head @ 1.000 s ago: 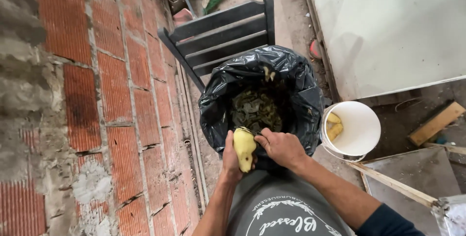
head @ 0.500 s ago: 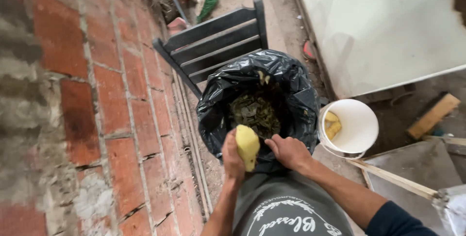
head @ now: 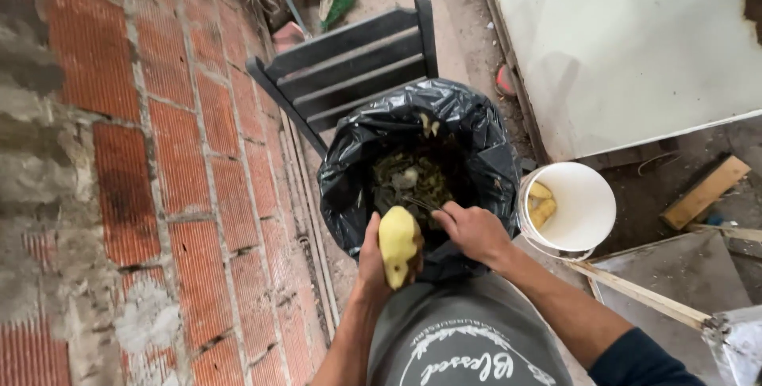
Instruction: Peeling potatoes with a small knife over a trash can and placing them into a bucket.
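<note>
Rough red brick wall (head: 159, 164) runs along the left side, with grey mortar patches smeared over its lower courses. The floor (head: 468, 29) is bare, dusty concrete. A dark slatted wooden chair (head: 349, 61) stands close by the wall. A large pale panel (head: 627, 45) lies flat at the right, stained at one corner. Loose wood offcuts (head: 702, 192) lie below it, and a thin pale strip (head: 635, 295) rests across a grey slab (head: 683, 271). Soft, even daylight, no hard shadows.
</note>
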